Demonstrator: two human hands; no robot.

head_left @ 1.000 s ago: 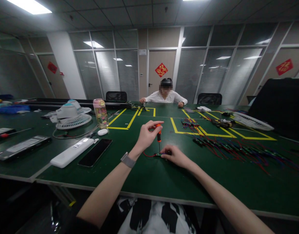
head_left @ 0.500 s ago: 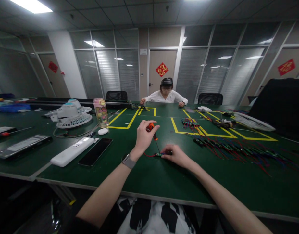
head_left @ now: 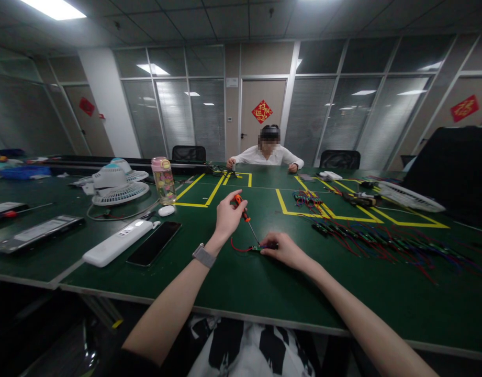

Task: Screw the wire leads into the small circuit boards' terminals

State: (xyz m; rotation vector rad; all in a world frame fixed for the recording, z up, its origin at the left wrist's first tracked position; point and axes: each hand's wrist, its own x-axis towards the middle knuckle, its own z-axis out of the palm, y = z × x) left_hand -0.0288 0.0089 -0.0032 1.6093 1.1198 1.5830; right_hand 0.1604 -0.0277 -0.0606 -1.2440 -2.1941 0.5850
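Pinning the board [head_left: 265, 246] flat to the counter [head_left: 264, 298] with the right hand [head_left: 286, 252], grip closed on it against sliding, and slanting the screwdriver [head_left: 244, 215], clamped in the left hand [head_left: 225, 218] grip, tip down onto it.

A slim orange-and-black screwdriver [head_left: 241, 208] tilts in my left hand [head_left: 227, 217], its tip down on a small dark circuit board [head_left: 260, 247]. The board lies flat under my right hand's [head_left: 283, 250] fingertips, and its red wire [head_left: 236, 248] curls left.
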